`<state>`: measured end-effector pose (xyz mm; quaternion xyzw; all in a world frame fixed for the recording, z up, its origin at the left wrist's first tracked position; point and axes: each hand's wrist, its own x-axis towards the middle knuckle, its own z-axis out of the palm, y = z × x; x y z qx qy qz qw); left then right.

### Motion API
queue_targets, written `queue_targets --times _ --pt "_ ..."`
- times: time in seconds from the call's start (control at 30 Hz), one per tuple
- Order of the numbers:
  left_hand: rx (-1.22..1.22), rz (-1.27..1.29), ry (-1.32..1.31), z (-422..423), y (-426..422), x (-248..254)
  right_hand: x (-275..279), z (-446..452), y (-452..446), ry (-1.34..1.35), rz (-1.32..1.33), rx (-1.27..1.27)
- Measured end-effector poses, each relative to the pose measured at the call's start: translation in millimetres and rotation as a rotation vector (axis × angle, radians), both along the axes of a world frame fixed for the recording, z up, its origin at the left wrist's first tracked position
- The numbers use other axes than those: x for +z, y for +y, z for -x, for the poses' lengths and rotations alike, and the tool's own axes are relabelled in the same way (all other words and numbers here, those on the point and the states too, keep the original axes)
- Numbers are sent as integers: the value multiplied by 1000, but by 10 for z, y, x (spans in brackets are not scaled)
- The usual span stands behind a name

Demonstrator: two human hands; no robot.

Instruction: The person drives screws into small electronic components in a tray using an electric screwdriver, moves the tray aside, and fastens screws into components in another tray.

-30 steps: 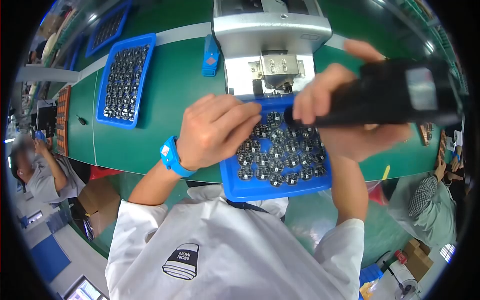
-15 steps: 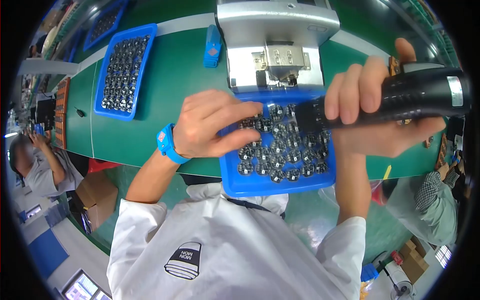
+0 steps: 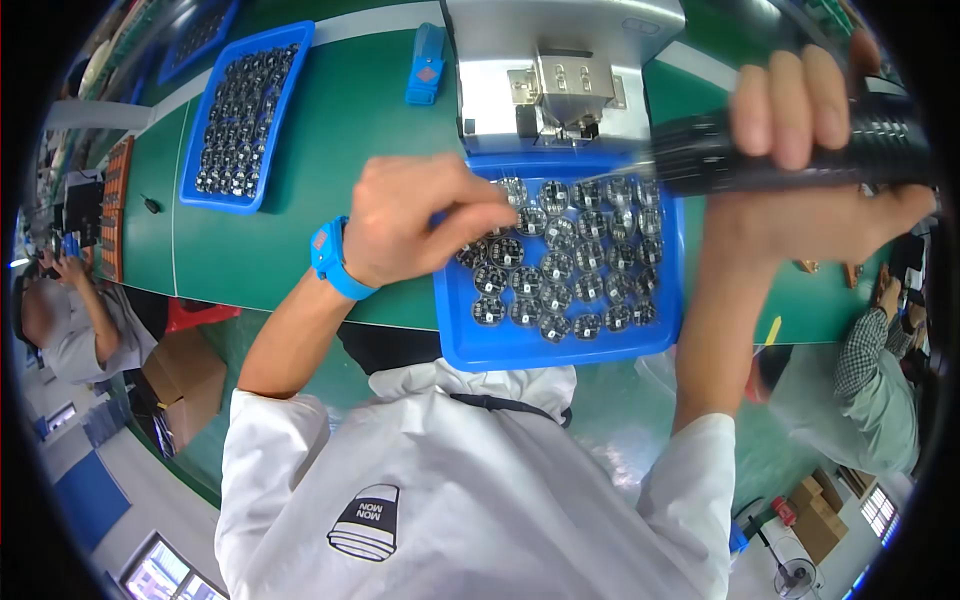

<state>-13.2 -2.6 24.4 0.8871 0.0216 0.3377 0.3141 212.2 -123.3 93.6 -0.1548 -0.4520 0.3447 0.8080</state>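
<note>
Fingers of our right hand (image 3: 800, 215) wrap a black handheld tool (image 3: 695, 155), so that grip is closed firmly around its body. We hold the tool nearly level, above the right side of the near blue tray (image 3: 560, 352), and a thin, blurred shaft reaches from its end over the round boards (image 3: 558, 265) lying in the tray. Our left hand (image 3: 412, 215) is over the tray's upper left part, with thumb and forefinger drawn close together beside the boards there; we cannot tell whether this grip pinches one. On that wrist we wear a blue wristband (image 3: 343, 265). The tray lies on the green bench (image 3: 330, 170), right in front of a silver machine (image 3: 550, 35). Farther left on the bench we see a second blue tray (image 3: 215, 204) filled with similar boards, and between it and the machine, a blue strap (image 3: 425, 65).
</note>
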Motion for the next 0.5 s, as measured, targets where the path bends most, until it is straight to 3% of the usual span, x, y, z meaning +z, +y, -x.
queue_targets --times 0.1,0.17,0.23,0.27,0.3,0.4,0.5 --pt "162 67 -143 -51 62 153 -87 -647 -92 49 -75 122" --pt "214 -191 -244 -151 237 438 -203 -888 -106 79 -60 209" --pt "414 -139 -167 -331 419 693 -321 -1028 -93 132 -65 241" --pt "412 -141 -169 -453 511 801 -305 -815 -163 222 119 -99" --pt "377 -98 -32 -599 589 899 -341 -855 -127 121 159 -229" --pt "312 -55 325 -826 646 1158 -471 -883 -38 227 162 -208" --pt "257 -250 308 -794 468 1257 -519 -899 -21 302 217 -228"
